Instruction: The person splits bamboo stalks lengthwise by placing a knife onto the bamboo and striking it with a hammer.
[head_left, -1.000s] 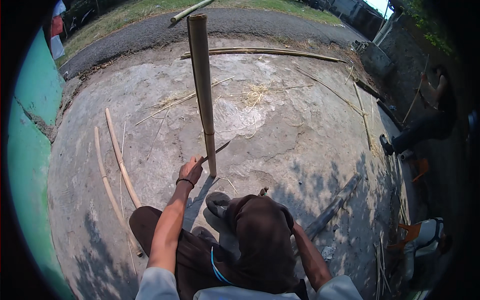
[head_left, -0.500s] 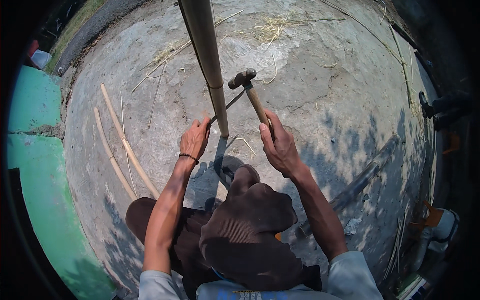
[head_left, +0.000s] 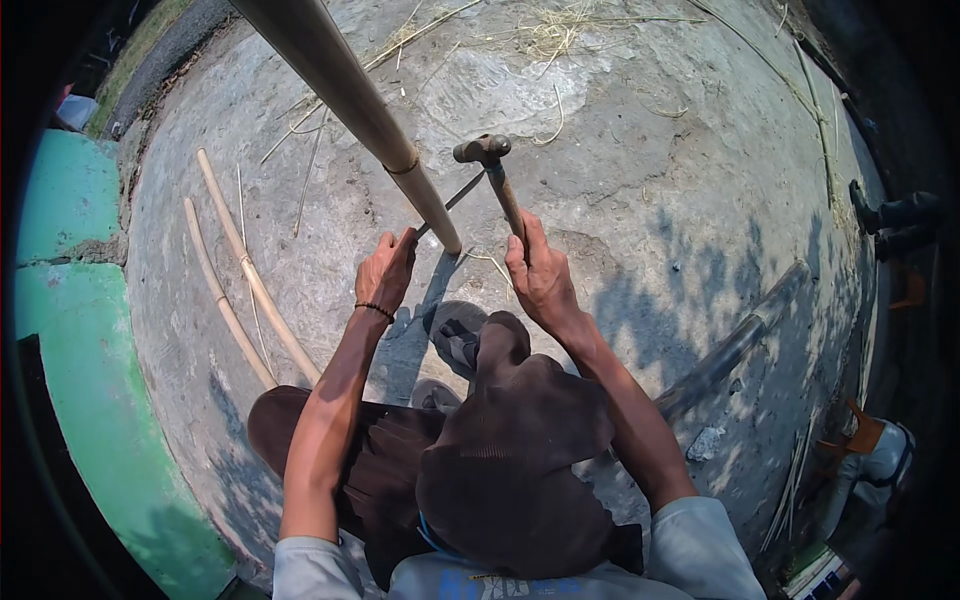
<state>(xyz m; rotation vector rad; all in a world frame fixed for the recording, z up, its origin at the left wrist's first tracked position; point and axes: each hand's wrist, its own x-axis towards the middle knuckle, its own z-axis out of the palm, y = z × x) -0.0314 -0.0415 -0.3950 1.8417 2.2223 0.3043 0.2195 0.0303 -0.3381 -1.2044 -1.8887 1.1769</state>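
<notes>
My right hand [head_left: 543, 272] is wrapped round the wooden handle of a ball-peen hammer [head_left: 508, 200]. The dark metal head lies right by the far end of a narrow dark blade [head_left: 466, 190]; whether they touch I cannot tell. My left hand [head_left: 386, 270], with a beaded bracelet at the wrist, grips the other end of that blade, its handle hidden in the fingers. A thick bamboo pole [head_left: 370, 115] leans up to the left, its lower end [head_left: 450, 240] near the ground. The blade crosses the pole low down; whether it is in it or behind it is unclear.
Two split bamboo lengths [head_left: 255, 270] lie at left near a green painted ledge [head_left: 75, 340]. A dark pole [head_left: 735, 345] lies at right. Straw-like shavings [head_left: 555, 32] are scattered on the far ground. Another person's legs [head_left: 895, 215] show at the right edge.
The upper part of the bamboo pole has tilted further left. The hammer and my right hand have shifted slightly left, and my left hand slightly left and down.
</notes>
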